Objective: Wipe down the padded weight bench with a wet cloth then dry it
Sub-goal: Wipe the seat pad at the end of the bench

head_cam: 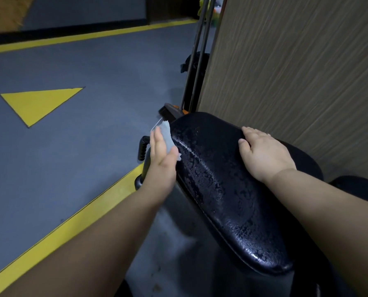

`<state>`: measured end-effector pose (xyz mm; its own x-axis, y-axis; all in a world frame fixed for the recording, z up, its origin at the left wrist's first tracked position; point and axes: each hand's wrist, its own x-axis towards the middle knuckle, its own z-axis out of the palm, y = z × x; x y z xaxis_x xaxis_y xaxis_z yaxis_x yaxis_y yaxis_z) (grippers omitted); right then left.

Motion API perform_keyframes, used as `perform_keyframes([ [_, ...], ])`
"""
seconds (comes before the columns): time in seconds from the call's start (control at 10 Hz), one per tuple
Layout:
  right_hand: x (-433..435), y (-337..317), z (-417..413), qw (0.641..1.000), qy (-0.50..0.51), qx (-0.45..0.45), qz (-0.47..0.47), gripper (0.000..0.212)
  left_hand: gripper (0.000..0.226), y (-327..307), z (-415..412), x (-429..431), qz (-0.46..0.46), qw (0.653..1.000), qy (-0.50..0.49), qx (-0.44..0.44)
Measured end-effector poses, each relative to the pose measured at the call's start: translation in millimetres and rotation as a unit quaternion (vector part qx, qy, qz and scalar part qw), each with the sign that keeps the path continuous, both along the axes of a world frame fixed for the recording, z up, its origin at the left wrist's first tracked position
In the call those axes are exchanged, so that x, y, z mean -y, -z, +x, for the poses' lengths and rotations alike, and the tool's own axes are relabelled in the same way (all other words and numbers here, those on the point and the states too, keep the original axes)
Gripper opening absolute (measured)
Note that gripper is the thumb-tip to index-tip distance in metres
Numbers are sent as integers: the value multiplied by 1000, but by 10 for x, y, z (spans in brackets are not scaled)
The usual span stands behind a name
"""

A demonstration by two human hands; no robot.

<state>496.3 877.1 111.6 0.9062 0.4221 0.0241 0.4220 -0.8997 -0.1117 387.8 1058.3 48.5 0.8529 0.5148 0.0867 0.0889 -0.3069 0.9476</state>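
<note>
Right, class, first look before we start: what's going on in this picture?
A person is cleaning a black padded bench. The left hand presses a pale cloth against the pad's left side near its far end, fingers straight. The right hand lies flat on top of the pad by its right edge, seemingly to steady it. The top glistens with wet patches and droplets, so the wet wipe looks under way and the drying is not yet done.
</note>
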Motion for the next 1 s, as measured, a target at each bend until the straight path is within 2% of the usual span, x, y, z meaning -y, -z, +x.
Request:
perform_keyframes([
  [0.1, -4, -12, -6, 1000, 1, -1, 1, 51, 60, 5, -8, 16, 14, 1000, -9, 18],
  [0.2, 1, 0, -11, 1000, -1, -3, 2, 52, 43, 165, -230, 293, 79, 992, 37, 92],
  [0.3, 7, 8, -5, 1000, -3, -4, 4, 52, 52, 310, -489, 557, 101, 989, 60, 86],
  [0.4, -1, 0, -2, 1000, -1, -1, 5, 51, 52, 456, -599, 683, 147, 976, 94, 128],
  [0.5, 3, 0, -7, 1000, 3, -4, 4, 51, 41, 419, -407, 524, 123, 985, 52, 109],
  [0.6, 0, 15, 0, 1000, 3, -4, 3, 51, 51, 230, -119, 177, 138, 984, 16, 112],
  [0.7, -9, 9, 7, 1000, 1, -3, 5, 51, 58, 150, 74, -61, 125, 992, -8, 32],
  [0.9, 4, 2, -18, 1000, 3, -5, 8, 51, 64, 250, -277, 354, 110, 992, 34, 46],
  [1.0, 5, 13, -14, 1000, 2, -3, 9, 51, 39, 357, -637, 694, 45, 993, 68, 84],
])
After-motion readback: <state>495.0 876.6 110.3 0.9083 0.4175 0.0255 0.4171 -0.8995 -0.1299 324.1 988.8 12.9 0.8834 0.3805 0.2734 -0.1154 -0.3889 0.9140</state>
